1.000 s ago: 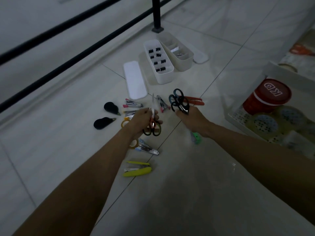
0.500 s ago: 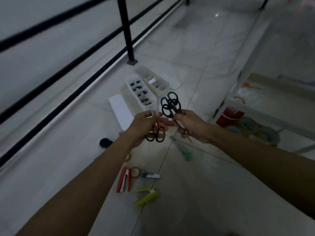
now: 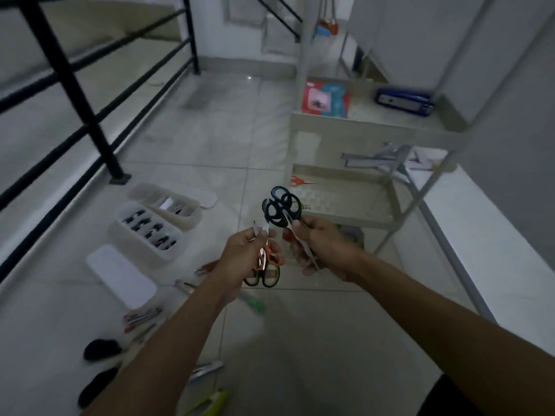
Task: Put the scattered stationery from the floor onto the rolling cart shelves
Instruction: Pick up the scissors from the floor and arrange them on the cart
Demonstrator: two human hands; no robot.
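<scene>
Black-looped scissors (image 3: 280,207), right hand (image 3: 319,244), orange-handled scissors (image 3: 269,255), left hand (image 3: 241,258)

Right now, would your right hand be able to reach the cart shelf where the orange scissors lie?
Probably yes: the right hand, gripping black scissors, hovers just in front of that shelf, and nothing stands between them.

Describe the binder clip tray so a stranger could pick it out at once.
From the black railing post on the left, look to the floor near its foot. The binder clip tray lies there beside a second white tray; it is the nearer one, filled with rows of black clips.
</scene>
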